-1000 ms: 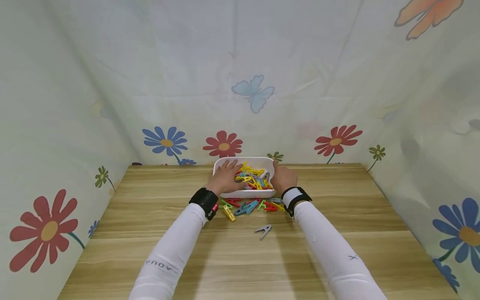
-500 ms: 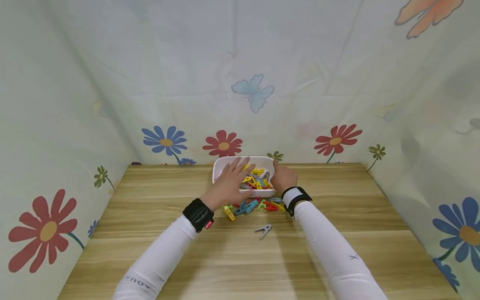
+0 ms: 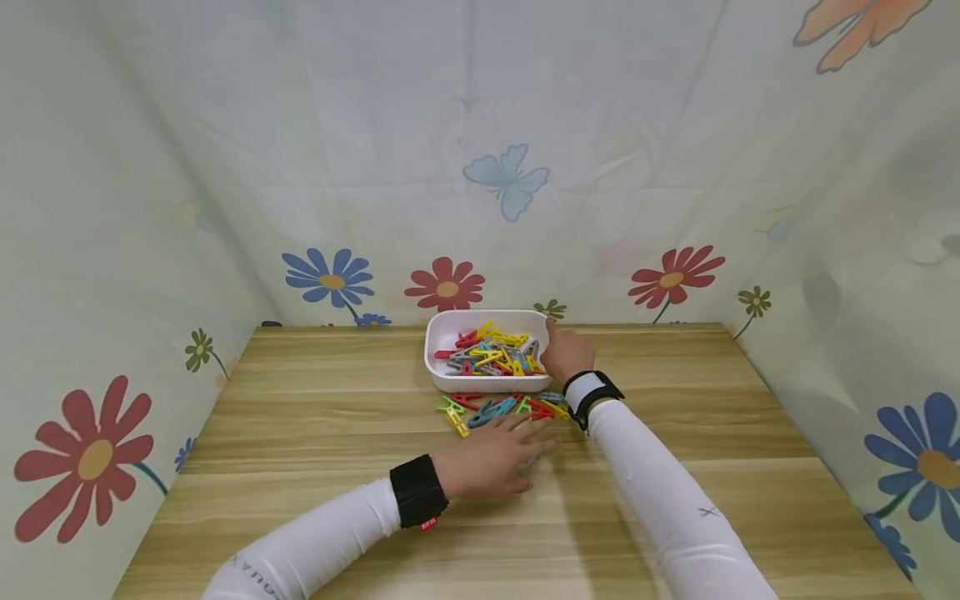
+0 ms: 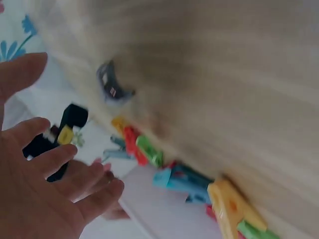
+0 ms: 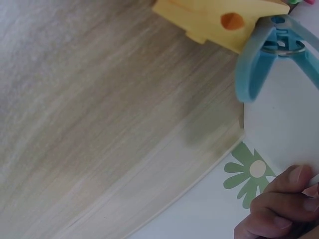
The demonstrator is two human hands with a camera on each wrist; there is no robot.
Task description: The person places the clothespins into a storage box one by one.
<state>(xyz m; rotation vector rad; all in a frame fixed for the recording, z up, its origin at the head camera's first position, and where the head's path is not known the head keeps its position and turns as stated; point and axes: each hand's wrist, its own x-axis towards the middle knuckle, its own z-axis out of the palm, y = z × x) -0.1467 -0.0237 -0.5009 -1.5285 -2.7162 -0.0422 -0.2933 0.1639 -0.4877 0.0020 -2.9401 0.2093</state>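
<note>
My left hand [image 3: 495, 458] hovers palm down over the table with its fingers spread, and holds nothing. Just beyond its fingertips in the left wrist view lies a lone grey clothespin [image 4: 113, 84], mostly covered by that hand in the head view. With my right hand [image 3: 568, 352] I grip the right end of a white plastic box [image 3: 487, 385], fingers curled against its outside. Several coloured clothespins [image 3: 495, 358] are heaped inside. In front of the box lie more, among them a yellow clothespin [image 3: 456, 421] and a blue clothespin [image 3: 491, 412].
The box stands near the back edge of the wood-grain table [image 3: 337, 400], close to a flower-printed curtain [image 3: 375, 200]. Similar printed cloth rises at the left and right sides. A red clothespin [image 3: 542, 409] lies close to the box's front wall.
My left hand has moved out of the box, towards me and to the right, over the grey clothespin. The box's clothespins are now uncovered. My right hand keeps its grip.
</note>
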